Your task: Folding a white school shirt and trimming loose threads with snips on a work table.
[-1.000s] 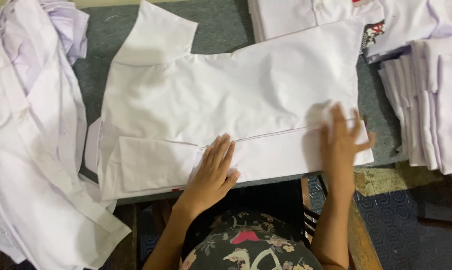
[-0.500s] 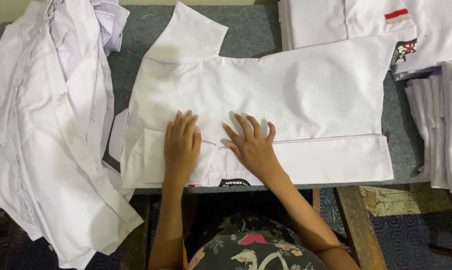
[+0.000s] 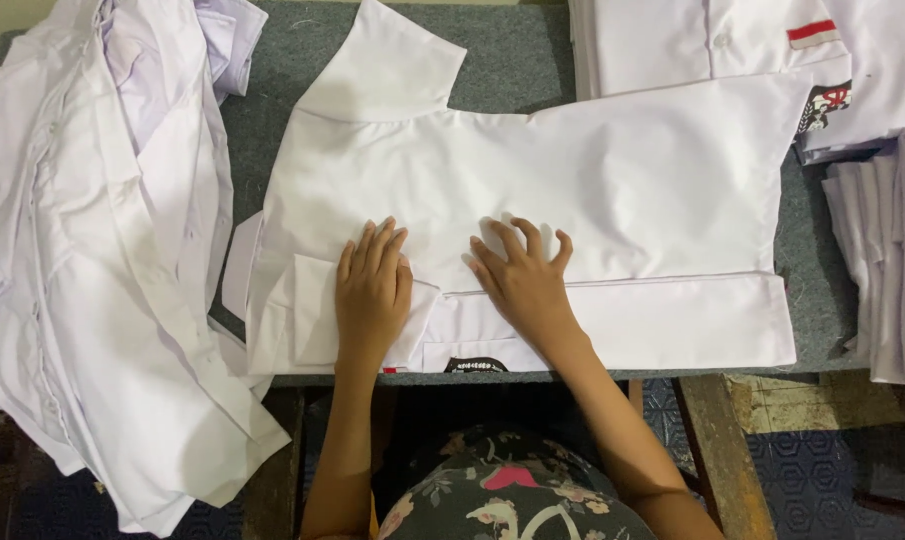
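Both hands flat, fingers spread, nothing grasped: left hand (image 3: 373, 285) & right hand (image 3: 523, 280) press on a white cotton shirt (image 3: 573, 190) laid on grey felt tabletop (image 3: 513, 60). Loose white shirt heap (image 3: 93, 250) left of left hand; folded white stack (image 3: 893, 260) right of right hand.

Both my hands press flat on the shirt (image 3: 613, 170) spread on the table (image 3: 513, 50) before me. A heap of shirts (image 3: 83, 260) lies to its left, folded stacks (image 3: 893, 270) to its right and behind.
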